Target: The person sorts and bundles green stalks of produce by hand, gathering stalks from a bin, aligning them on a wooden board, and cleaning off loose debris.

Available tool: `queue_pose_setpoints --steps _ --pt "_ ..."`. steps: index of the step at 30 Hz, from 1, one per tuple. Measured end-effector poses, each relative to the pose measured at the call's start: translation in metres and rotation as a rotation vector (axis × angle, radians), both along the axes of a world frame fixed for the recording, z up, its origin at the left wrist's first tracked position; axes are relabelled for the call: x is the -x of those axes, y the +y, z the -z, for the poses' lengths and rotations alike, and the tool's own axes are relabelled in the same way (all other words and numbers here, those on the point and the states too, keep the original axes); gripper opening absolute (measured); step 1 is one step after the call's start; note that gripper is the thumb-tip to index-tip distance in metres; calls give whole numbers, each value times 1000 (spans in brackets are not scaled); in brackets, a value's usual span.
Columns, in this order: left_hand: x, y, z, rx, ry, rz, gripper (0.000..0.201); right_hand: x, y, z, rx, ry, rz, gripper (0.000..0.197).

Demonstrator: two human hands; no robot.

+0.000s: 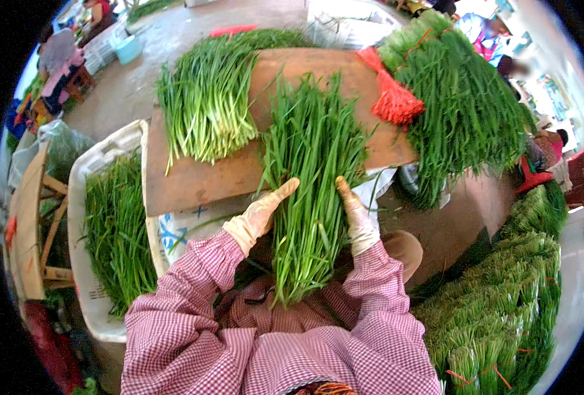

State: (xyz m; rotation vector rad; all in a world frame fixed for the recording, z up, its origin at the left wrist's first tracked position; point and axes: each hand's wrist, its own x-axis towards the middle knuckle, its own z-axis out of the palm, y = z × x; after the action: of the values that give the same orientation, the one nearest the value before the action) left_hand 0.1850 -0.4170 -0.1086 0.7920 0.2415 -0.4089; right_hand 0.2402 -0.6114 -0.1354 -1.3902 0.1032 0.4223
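Observation:
A thick bunch of green garlic chives (313, 178) is held between my two gloved hands, its leaf tips on the wooden board (193, 187) and its near end hanging over my lap. My left hand (264, 214) presses on the bunch's left side, thumb along the leaves. From the right side my right hand (356, 214) grips it, thumb pointing up. The other fingers of both hands are mostly hidden beneath the leaves. A loose pile of chives (210, 105) with pale stems lies on the board beyond my left hand. Red ties (397, 99) lie at the board's right.
A white crate (77, 224) of chives stands at my left, by a wooden frame (32, 230). Tied chive bundles (466, 105) are heaped at the far right, and more bundles (496, 303) fill the floor at lower right. Several people sit in the background.

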Motion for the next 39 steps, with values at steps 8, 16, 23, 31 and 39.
queue_pose_setpoints --steps 8,16,23,31,39 --pt "12 -15 -31 -121 -267 -3 49 29 16 -42 -192 -140 -72 51" --pt "-29 -42 -157 -302 -903 -137 58 5 1 -176 -8 -903 -17 37" --pt "-85 -9 -232 -647 -1156 183 57 -54 4 -249 -94 -1008 -23 38" --pt "-135 9 -202 -935 -954 323 45 -85 2 -201 -76 -861 -265 42" --pt "-132 8 -247 -325 -818 473 52 -74 -6 -229 248 -981 -351 34"
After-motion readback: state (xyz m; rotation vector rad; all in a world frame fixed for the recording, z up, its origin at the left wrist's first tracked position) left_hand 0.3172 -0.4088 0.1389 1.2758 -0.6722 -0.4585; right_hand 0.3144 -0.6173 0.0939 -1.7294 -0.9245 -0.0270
